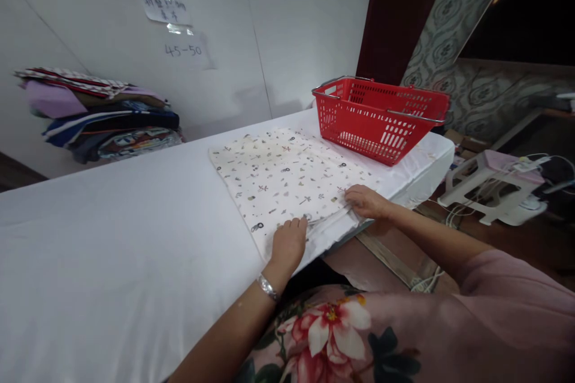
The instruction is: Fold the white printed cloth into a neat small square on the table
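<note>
A white cloth [283, 173] printed with small palm trees and other motifs lies spread flat on the white-covered table [135, 233]. My left hand [288, 242], below a silver bracelet, has its fingers curled over the cloth's near edge. Farther right along that same edge, my right hand [363, 201] pinches the fabric. Between the two hands the edge is slightly lifted and folded. Both thumbs are mostly hidden.
A red plastic basket [359, 116] with metal handles stands at the table's far right. Folded clothes [112, 114] are piled by the wall at the left. A white stool [494, 182] with cables stands on the floor to the right.
</note>
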A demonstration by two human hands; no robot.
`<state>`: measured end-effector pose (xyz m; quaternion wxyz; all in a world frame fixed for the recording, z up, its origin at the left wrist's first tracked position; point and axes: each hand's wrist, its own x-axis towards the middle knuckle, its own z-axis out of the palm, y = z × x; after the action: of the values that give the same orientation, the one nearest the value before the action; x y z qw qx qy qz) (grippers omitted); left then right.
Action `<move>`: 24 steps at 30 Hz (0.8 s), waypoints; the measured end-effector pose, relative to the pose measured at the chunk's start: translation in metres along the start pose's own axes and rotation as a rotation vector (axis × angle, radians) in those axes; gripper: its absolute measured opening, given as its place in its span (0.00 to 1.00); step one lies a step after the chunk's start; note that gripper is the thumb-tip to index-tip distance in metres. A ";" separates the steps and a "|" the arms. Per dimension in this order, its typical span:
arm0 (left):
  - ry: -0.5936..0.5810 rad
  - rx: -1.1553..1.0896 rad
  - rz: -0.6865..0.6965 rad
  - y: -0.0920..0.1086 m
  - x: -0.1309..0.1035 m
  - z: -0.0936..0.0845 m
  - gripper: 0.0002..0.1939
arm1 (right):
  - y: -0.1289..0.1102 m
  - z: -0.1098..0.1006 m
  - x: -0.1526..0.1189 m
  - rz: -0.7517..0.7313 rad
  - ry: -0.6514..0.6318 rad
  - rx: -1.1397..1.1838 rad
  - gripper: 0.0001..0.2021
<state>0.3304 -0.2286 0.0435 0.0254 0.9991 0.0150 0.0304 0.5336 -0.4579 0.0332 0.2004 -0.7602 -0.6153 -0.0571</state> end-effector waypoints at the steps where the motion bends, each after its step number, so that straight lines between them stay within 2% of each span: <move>1: -0.007 -0.019 -0.026 -0.001 0.001 0.000 0.13 | 0.000 -0.001 0.001 -0.006 -0.005 -0.002 0.13; 8: -0.013 -0.092 -0.099 -0.006 0.003 -0.002 0.14 | -0.009 0.005 0.009 -0.056 -0.042 -0.088 0.09; 16: -0.023 -0.116 -0.130 -0.006 0.005 -0.004 0.15 | -0.015 0.022 0.015 0.029 0.017 -0.240 0.15; 24: -0.024 -0.187 -0.210 -0.007 0.008 -0.003 0.17 | -0.022 0.025 0.008 0.018 0.127 -0.287 0.06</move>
<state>0.3384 -0.2209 0.0462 0.1215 0.9856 0.1162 0.0170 0.5104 -0.4373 0.0184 0.1286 -0.7815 -0.5801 -0.1905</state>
